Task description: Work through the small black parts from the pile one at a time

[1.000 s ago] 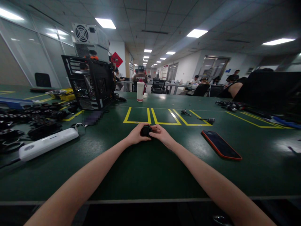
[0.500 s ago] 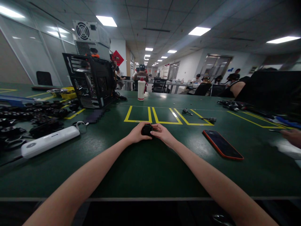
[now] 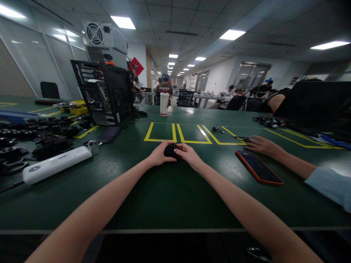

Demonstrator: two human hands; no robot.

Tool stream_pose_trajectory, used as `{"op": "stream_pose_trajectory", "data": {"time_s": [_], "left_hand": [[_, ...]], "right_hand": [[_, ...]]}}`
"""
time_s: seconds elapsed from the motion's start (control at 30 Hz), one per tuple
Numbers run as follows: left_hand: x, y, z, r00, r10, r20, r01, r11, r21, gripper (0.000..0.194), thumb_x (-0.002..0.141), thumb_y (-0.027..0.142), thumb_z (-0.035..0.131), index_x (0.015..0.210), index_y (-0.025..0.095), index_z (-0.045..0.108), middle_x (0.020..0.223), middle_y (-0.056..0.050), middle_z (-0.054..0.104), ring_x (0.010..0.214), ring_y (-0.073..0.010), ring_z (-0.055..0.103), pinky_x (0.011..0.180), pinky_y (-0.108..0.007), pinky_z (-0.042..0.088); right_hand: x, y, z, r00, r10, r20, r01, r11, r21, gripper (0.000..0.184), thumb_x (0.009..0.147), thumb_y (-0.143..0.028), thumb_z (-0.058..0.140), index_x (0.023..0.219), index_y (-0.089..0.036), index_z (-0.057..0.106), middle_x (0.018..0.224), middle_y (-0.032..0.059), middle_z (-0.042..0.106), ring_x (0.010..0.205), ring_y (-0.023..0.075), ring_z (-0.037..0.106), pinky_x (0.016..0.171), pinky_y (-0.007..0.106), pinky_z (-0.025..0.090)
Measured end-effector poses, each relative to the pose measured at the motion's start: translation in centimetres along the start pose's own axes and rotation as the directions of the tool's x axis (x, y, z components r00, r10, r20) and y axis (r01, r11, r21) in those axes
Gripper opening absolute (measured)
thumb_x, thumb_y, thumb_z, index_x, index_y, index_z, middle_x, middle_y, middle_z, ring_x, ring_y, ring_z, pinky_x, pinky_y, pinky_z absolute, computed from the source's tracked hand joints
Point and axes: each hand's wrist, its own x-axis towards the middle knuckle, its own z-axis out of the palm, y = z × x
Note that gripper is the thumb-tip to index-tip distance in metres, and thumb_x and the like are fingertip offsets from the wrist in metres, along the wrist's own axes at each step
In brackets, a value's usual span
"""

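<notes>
Between both my hands is a small black object (image 3: 170, 150), blocky in shape; its exact kind is too dark to make out. My left hand (image 3: 159, 154) wraps its left side, thumb in front and fingers behind. My right hand (image 3: 186, 154) pinches it from the right. Both hands are low over the green table (image 3: 175, 197), just in front of the yellow tape outlines (image 3: 160, 140). Beyond them to the right lies a small dark tool-like piece (image 3: 218, 129). A second dark tool (image 3: 246, 138) lies at the rightmost outline, under a co-worker's hand.
A co-worker's hand (image 3: 263, 146) reaches in from the right, behind a phone in an orange case (image 3: 257, 167). On the left are a white power strip (image 3: 57, 166), heaped black parts (image 3: 41, 135) and an open computer case (image 3: 106, 95). A white bottle (image 3: 163, 105) stands farther back.
The co-worker's hand has come in from the right edge to the dark tool beside the tape. My hands keep their hold on the black object, almost unmoved.
</notes>
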Motion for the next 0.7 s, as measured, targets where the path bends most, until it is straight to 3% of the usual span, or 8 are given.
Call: {"op": "stream_pose_trajectory", "data": {"time_s": [0.17,0.33,0.53,0.7], "left_hand": [[-0.02,-0.06,0.02,1.000,-0.012,0.008,0.012,1.000,-0.001,0.066,0.060,0.037,0.069,0.115,0.019,0.039,0.114,-0.008,0.047,0.106,-0.0235,0.046,0.090,-0.038,0.038],[-0.01,0.34,-0.14,1.000,-0.023,0.017,0.022,1.000,0.011,0.066,0.060,0.038,0.069,0.115,0.019,0.039,0.114,-0.008,0.047,0.106,-0.0240,0.046,0.090,-0.038,0.038],[-0.04,0.30,-0.16,1.000,-0.021,0.023,0.021,1.000,0.008,0.065,0.060,0.037,0.069,0.115,0.019,0.039,0.114,-0.008,0.047,0.107,-0.0240,0.046,0.091,-0.038,0.038],[-0.04,-0.03,-0.04,1.000,-0.014,0.010,0.014,1.000,0.011,0.066,0.060,0.038,0.069,0.116,0.020,0.038,0.115,-0.009,0.047,0.107,-0.0240,0.046,0.091,-0.039,0.037]], "right_hand": [[-1.00,-0.72,-0.22,0.996,-0.057,0.076,0.058,0.998,-0.005,0.037,0.059,-0.022,0.069,0.092,-0.021,0.052,0.097,0.0023,0.057,0.094,0.0166,0.054,0.086,0.035,0.041],[-0.60,-0.57,-0.13,0.999,-0.039,-0.001,0.039,0.997,-0.071,0.025,0.069,-0.034,0.059,0.089,-0.020,0.055,0.089,0.0021,0.059,0.088,0.0156,0.055,0.083,0.036,0.042],[-0.07,0.12,-0.27,0.999,0.043,-0.015,-0.043,0.999,-0.006,0.034,0.068,-0.032,0.061,0.099,-0.019,0.053,0.096,0.0041,0.059,0.090,0.0171,0.056,0.084,0.038,0.042],[-0.59,-0.15,-0.53,0.997,-0.022,0.071,0.017,0.998,0.068,0.042,0.057,-0.020,0.070,0.093,-0.020,0.050,0.098,0.0029,0.058,0.094,0.0166,0.055,0.086,0.037,0.042]]}}
